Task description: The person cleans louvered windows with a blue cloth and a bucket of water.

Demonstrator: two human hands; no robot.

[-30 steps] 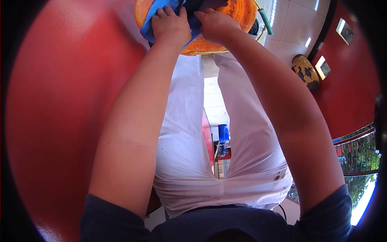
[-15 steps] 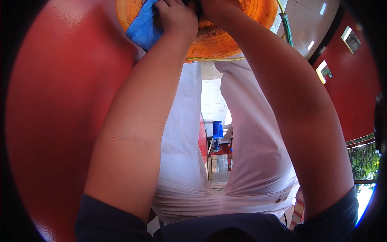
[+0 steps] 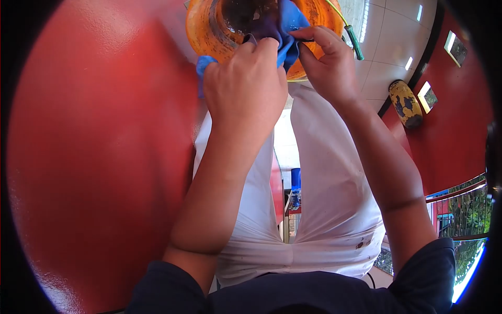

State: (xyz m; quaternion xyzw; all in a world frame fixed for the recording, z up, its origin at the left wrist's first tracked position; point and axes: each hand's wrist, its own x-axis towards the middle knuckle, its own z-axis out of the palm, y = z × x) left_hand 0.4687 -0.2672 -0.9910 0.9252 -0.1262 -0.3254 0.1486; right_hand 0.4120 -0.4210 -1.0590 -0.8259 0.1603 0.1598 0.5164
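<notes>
A blue cloth (image 3: 292, 23) hangs between my two hands over a worn orange basin (image 3: 201, 29) at the top of the view. My left hand (image 3: 250, 78) is closed on the cloth, and a loose end of it sticks out at the hand's left side. On the cloth's right edge, my right hand (image 3: 329, 63) pinches it between thumb and fingers. Dark liquid (image 3: 246, 15) shows inside the basin. A green handle (image 3: 354, 43) on a yellow wire lies at the basin's right rim.
A glossy red surface (image 3: 99, 157) fills the left side. At the right, a worn yellow cylinder (image 3: 405, 104) is near a red panel (image 3: 449, 136) on the tiled floor (image 3: 381, 57). A blue object (image 3: 296, 180) shows between my legs.
Both hands have come back toward my body, lifting the blue cloth and stretching it between them. The orange basin shows more of its inside, and the yellow cylinder has come into view.
</notes>
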